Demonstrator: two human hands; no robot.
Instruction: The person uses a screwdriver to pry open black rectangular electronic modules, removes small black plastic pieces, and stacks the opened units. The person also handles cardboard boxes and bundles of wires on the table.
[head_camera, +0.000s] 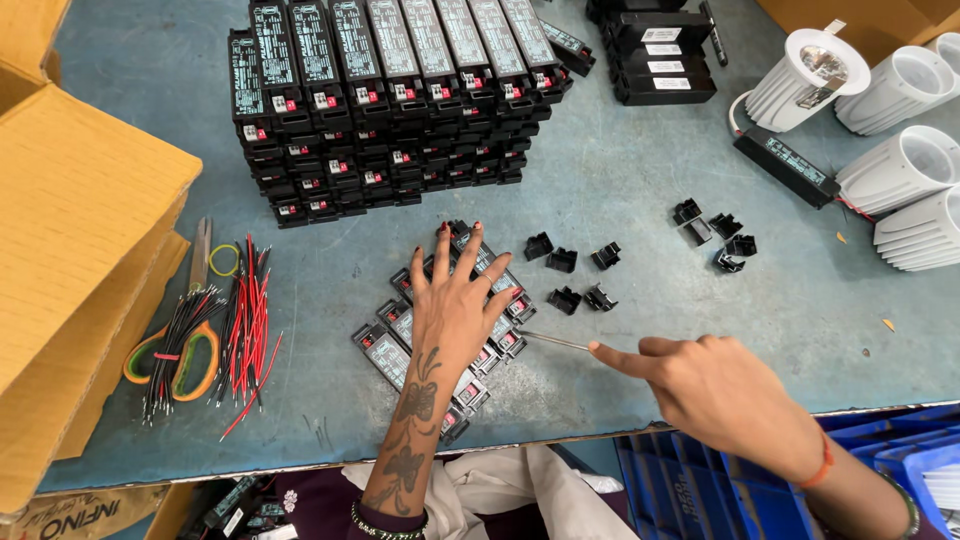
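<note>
Blue-grey tabletop: left hand flat, fingers spread, on black boxes; right hand pinches thin metal tool.

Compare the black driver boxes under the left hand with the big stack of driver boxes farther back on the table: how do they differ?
The driver boxes under the left hand lie in a loose single layer, slanted, while the stacked driver boxes stand many layers high in neat rows. The left hand presses on the loose group; nothing touches the stack. The right hand points a thin metal tool at the loose group only. Both are slim black boxes with red and white end details.
</note>
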